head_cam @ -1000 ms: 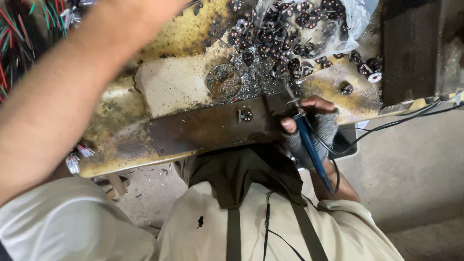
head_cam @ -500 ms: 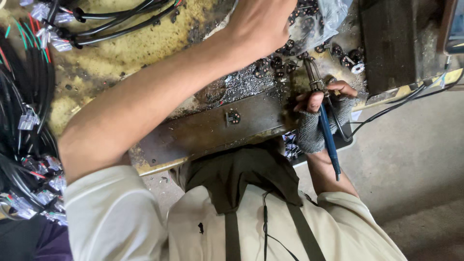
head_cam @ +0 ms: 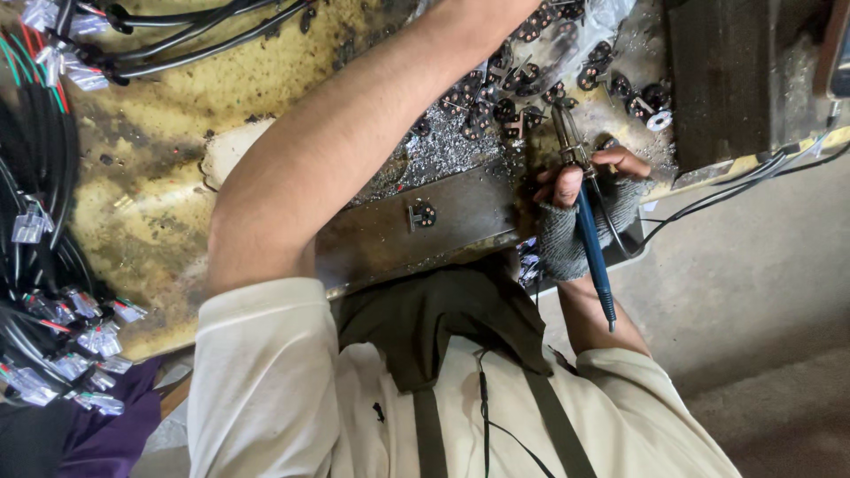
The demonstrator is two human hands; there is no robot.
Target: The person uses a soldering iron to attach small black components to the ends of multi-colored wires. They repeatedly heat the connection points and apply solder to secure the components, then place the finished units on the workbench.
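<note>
My right hand (head_cam: 575,208), in a grey fingerless glove, is shut on a blue-handled soldering iron (head_cam: 591,248). The iron's metal tip (head_cam: 565,133) points up toward a pile of small black round parts (head_cam: 531,75). One such part (head_cam: 421,214) lies alone on a dark metal plate (head_cam: 460,226) to the left of that hand. My left forearm (head_cam: 354,142) stretches diagonally over the bench to the top edge, where the hand itself is cut off from view.
The bench top (head_cam: 159,177) is stained yellow, with silvery solder bits (head_cam: 438,150) scattered on it. Black cable bundles with clear connectors (head_cam: 53,292) crowd the left side. A dark block (head_cam: 717,80) stands at the top right, and thin wires (head_cam: 735,181) run off the right edge.
My left arm has reached farther up, and its hand has passed beyond the top edge. The right hand keeps hold of the soldering iron near the pile.
</note>
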